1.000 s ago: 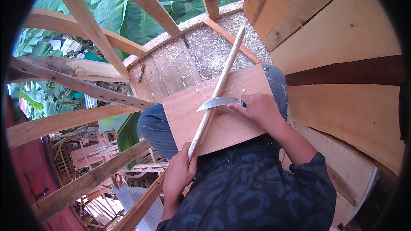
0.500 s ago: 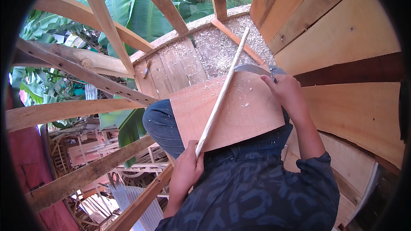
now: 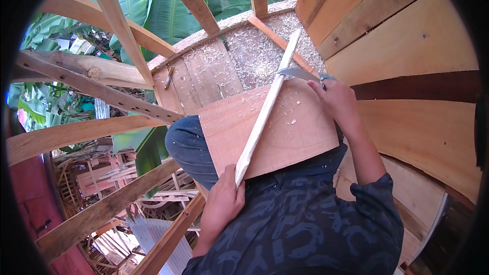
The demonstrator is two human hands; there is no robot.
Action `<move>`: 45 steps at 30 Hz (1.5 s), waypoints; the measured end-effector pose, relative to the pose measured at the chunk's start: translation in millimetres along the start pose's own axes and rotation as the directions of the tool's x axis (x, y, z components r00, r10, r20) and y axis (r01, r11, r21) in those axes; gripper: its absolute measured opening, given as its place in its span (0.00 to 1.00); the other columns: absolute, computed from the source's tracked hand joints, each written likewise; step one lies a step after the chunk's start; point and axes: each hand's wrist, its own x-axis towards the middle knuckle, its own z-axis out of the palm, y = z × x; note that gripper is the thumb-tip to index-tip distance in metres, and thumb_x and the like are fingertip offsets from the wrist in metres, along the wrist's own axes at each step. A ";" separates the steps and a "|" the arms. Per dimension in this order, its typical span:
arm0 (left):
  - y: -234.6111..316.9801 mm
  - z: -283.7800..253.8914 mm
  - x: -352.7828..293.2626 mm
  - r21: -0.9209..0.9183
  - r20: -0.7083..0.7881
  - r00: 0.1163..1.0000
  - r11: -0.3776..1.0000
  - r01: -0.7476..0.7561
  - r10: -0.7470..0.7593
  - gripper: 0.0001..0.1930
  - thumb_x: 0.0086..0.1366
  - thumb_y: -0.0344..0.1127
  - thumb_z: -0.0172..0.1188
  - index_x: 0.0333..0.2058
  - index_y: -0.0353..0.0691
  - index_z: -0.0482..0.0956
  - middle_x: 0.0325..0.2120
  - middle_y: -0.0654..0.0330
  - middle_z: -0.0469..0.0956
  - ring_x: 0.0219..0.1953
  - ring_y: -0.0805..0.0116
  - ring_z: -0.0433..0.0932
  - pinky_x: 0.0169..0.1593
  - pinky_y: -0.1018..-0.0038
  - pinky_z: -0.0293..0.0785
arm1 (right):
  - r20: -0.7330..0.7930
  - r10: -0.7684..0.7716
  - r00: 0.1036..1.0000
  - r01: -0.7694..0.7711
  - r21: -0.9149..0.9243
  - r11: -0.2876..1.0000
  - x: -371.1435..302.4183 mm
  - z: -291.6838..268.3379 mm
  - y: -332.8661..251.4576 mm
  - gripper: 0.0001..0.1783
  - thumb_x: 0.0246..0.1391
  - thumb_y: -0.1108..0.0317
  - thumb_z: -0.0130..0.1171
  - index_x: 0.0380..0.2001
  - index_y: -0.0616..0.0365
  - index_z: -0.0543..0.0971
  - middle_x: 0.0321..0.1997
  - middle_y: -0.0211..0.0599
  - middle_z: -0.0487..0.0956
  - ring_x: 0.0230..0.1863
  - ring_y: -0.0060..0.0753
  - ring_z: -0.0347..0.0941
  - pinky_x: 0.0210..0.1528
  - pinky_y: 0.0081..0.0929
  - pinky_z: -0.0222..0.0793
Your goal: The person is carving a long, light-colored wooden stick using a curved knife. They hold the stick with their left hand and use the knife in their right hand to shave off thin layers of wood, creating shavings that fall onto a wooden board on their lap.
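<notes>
A pale, whittled wooden stick (image 3: 266,112) slants across a square board (image 3: 285,127) that rests on my lap. My left hand (image 3: 224,199) is closed around the stick's near end, close to my body. In my closed right hand (image 3: 337,101) is a knife with a curved blade (image 3: 298,73); the fingers hide most of its handle. The blade's tip end lies against the stick, beyond its middle. Small shavings are scattered on the board. The stick's far end points toward the floor planks.
Wood shavings (image 3: 260,63) cover the plank floor ahead, where a reddish strip of wood (image 3: 281,42) lies. A small marker-like object (image 3: 169,78) sits at the left. Plank walls (image 3: 407,127) rise on the right; open beams (image 3: 97,127) stand left, with a drop and timber below.
The stick has turned in my left hand, so a broader, paler face shows. My right hand and the blade have shifted slightly away from me along it.
</notes>
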 end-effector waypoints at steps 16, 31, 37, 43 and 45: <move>1.5 3.6 6.8 0.040 -0.001 1.000 0.999 -0.014 0.014 0.24 0.63 0.32 0.55 0.54 0.29 0.60 0.39 0.33 0.72 0.42 0.33 0.73 0.45 0.50 0.69 | 0.253 -0.138 0.958 0.141 0.005 0.990 -32.6 -8.9 -29.9 0.36 0.56 0.34 0.50 0.17 0.59 0.79 0.18 0.49 0.77 0.25 0.54 0.77 0.29 0.45 0.72; -6.6 8.8 4.5 0.054 0.007 1.000 0.999 0.010 -0.010 0.28 0.60 0.30 0.57 0.57 0.28 0.58 0.39 0.36 0.71 0.42 0.36 0.72 0.46 0.52 0.68 | 0.354 -0.265 0.897 0.276 0.021 0.961 -54.6 -6.6 -38.2 0.32 0.52 0.36 0.56 0.17 0.56 0.76 0.15 0.44 0.75 0.20 0.49 0.75 0.22 0.40 0.68; -5.3 11.3 9.9 0.038 -0.024 0.999 0.999 -0.025 0.026 0.29 0.58 0.29 0.58 0.57 0.29 0.58 0.37 0.38 0.70 0.40 0.37 0.72 0.44 0.53 0.69 | 0.296 -0.265 0.918 0.301 -0.083 0.950 -41.4 -4.9 -29.1 0.32 0.50 0.35 0.58 0.16 0.56 0.75 0.14 0.43 0.74 0.20 0.48 0.75 0.21 0.38 0.68; -8.9 13.7 6.8 0.032 -0.028 0.999 0.999 -0.026 0.027 0.29 0.58 0.28 0.58 0.57 0.29 0.58 0.36 0.39 0.70 0.39 0.37 0.72 0.43 0.52 0.68 | 0.160 0.025 0.987 -0.007 -0.112 0.994 -14.3 -8.0 0.6 0.34 0.54 0.37 0.56 0.16 0.61 0.75 0.14 0.48 0.73 0.19 0.51 0.73 0.22 0.39 0.66; -12.7 14.9 5.7 0.008 -0.032 0.999 0.999 -0.038 0.038 0.29 0.58 0.28 0.59 0.57 0.29 0.58 0.36 0.39 0.70 0.39 0.38 0.72 0.43 0.52 0.68 | 0.111 0.168 0.980 -0.160 -0.080 0.984 -1.3 -20.7 17.1 0.34 0.56 0.39 0.55 0.17 0.63 0.75 0.14 0.50 0.72 0.19 0.52 0.72 0.22 0.40 0.65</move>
